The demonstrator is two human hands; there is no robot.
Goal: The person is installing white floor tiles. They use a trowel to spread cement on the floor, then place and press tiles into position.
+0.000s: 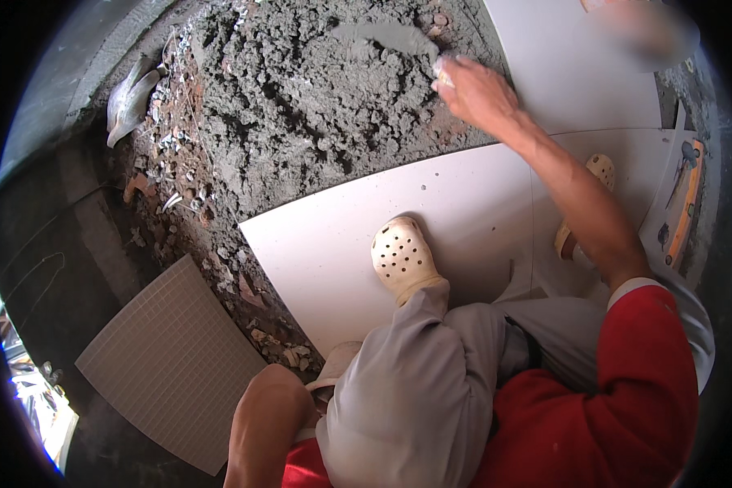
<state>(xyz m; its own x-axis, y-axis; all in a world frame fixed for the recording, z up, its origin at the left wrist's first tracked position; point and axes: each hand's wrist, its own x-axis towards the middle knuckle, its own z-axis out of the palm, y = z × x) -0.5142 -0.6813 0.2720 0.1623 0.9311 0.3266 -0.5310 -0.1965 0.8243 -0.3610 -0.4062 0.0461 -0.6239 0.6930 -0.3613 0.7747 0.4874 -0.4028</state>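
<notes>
The right hand has its fingers curled closed around the handle of 1 trowel, apparently to keep the blade low over the mortar, toward its right edge. The left hand is out of sight, so its fingers' state I cannot tell. The mortar lies loose, uncontained, along the white tile's far edge.

left forearm: cropped below | mortar: cropped above | upper-right shape: blurred
</notes>
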